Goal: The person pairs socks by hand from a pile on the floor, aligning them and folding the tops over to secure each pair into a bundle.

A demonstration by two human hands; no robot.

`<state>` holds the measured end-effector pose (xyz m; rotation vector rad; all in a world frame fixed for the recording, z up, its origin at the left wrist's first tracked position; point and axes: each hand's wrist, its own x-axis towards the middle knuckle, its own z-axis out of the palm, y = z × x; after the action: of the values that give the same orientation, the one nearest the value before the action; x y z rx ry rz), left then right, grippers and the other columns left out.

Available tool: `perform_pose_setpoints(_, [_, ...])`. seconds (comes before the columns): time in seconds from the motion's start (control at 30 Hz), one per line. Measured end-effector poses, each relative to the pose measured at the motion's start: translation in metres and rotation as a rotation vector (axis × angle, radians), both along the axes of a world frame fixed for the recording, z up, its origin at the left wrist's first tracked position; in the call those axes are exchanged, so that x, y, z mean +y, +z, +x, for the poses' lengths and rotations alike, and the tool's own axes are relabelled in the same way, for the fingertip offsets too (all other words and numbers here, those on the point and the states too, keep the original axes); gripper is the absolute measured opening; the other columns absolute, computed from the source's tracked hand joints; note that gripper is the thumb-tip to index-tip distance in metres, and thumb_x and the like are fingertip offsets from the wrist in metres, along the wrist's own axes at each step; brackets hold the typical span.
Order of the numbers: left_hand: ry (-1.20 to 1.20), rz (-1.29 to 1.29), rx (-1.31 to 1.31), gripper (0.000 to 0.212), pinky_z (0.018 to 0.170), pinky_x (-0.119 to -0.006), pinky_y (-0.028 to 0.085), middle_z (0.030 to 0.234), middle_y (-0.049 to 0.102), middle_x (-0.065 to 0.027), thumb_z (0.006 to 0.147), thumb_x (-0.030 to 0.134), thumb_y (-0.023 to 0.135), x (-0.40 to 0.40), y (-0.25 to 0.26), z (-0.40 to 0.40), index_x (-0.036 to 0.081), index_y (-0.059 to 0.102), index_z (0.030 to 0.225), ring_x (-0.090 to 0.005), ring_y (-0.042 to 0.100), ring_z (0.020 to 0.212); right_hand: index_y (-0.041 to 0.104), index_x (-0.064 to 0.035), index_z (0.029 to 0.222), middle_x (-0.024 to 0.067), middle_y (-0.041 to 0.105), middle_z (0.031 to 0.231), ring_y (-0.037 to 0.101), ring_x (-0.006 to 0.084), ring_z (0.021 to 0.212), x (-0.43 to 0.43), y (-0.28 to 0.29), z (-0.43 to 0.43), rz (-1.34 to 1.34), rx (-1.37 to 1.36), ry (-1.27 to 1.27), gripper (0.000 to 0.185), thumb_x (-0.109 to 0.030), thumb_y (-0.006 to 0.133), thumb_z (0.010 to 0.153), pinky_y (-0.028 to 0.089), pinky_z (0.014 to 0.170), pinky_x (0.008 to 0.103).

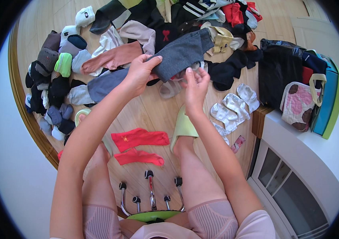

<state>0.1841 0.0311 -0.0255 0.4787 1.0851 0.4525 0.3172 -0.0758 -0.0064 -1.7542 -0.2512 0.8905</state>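
My left hand (pixel 141 73) pinches one end of a dark grey sock (pixel 181 53) between thumb and fingers. The sock stretches up and to the right over the pile. Just below its lower edge is my right hand (pixel 198 80), fingers partly curled; whether it grips any cloth cannot be told. A salmon sock (pixel 112 58) and a blue-grey sock (pixel 105 85) lie left of and behind my left hand. Beneath the hands, a sheer greyish sock (pixel 170 89) rests on the floor. Two red socks (pixel 139 139) lie between my feet.
Rolled socks (pixel 47 59) are heaped at the left by a wooden trim. White ankle socks (pixel 224 115) lie right of my green slipper (pixel 184 124). A black bag (pixel 280 74), a quilted pouch (pixel 298 101) and a blue-green box (pixel 326 101) stand at the right. Stool casters (pixel 149 174) are below.
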Motion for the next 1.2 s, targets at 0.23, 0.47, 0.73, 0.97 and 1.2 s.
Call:
perform_pose_setpoints(0.23, [-0.049,0.09,0.064,0.022,0.072,-0.029,0.055,0.094,0.061,-0.002,0.095,0.023,0.069,-0.015,0.003,-0.022,0.007,0.058,0.104,-0.0101,0.061,0.083,0.05,0.0011,0.135,0.0113,0.06,0.112,0.059,0.0126,0.092,0.023,-0.019,0.04,-0.08,-0.28,0.15,0.058,-0.028,0.074,0.091,0.049,0.074,0.0257])
perform_pose_setpoints(0.47, [-0.064,0.126,0.101,0.026,0.068,-0.026,0.053,0.096,0.063,-0.001,0.096,0.026,0.068,-0.019,-0.017,-0.051,0.007,0.06,0.111,-0.0092,0.061,0.082,0.068,-0.0031,0.106,0.0123,0.064,0.1,0.059,0.0267,0.092,0.039,-0.012,0.028,-0.115,-0.595,0.36,0.029,-0.021,0.076,0.085,0.048,0.082,0.0377])
perform_pose_setpoints(0.73, [-0.101,-0.046,0.032,0.023,0.073,-0.031,0.056,0.097,0.065,-0.0042,0.097,0.026,0.066,-0.015,-0.003,-0.054,0.006,0.059,0.107,-0.014,0.066,0.085,0.058,-0.0092,0.13,0.0158,0.052,0.138,0.044,0.0365,0.134,0.016,0.013,-0.014,0.058,-1.254,0.715,0.063,0.0,0.063,0.067,0.024,0.115,0.0609])
perform_pose_setpoints(0.97, [-0.097,-0.106,-0.123,0.025,0.081,-0.036,0.058,0.101,0.066,-0.0063,0.097,0.027,0.064,-0.014,0.021,-0.063,0.007,0.06,0.111,-0.0178,0.066,0.091,0.063,-0.0088,0.127,0.0132,0.064,0.13,0.057,0.0326,0.127,0.013,-0.005,-0.023,0.295,-1.062,0.889,0.055,0.002,0.065,0.073,0.036,0.113,0.0554])
perform_pose_setpoints(1.2, [0.026,-0.522,-0.433,0.031,0.082,-0.042,0.061,0.104,0.07,-0.0106,0.096,0.029,0.065,-0.007,0.039,-0.117,0.004,0.06,0.113,-0.0217,0.072,0.09,0.065,-0.0059,0.122,0.0141,0.067,0.125,0.062,0.0342,0.12,0.004,0.029,-0.075,0.572,-0.762,1.037,0.046,0.001,0.065,0.076,0.047,0.106,0.0491])
